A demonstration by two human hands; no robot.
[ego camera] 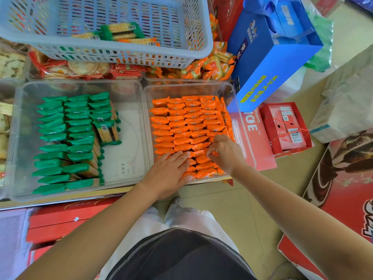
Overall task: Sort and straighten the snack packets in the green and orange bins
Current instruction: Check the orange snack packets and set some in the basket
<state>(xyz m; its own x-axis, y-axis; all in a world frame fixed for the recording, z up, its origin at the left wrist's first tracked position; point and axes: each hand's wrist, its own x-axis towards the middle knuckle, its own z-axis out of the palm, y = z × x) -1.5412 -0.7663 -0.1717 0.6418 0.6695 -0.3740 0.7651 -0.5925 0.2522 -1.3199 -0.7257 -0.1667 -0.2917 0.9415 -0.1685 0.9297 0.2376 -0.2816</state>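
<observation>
Orange packets: left hand presses flat, fingers straight; right hand pinches one with curled fingers.

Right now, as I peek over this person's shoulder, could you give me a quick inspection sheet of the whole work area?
Surface: left clear bin and right clear bin side by side.
Job's things: green packets in rows fill the left bin's left part, one lies askew; orange packets pack the right bin.
Clutter: slotted basket holding loose packets; blue carton; red cartons.
Hands: left hand flat on orange packets; right hand fingers curled into them.
Cables: nothing seen.
Surroundings: tiled floor.
</observation>
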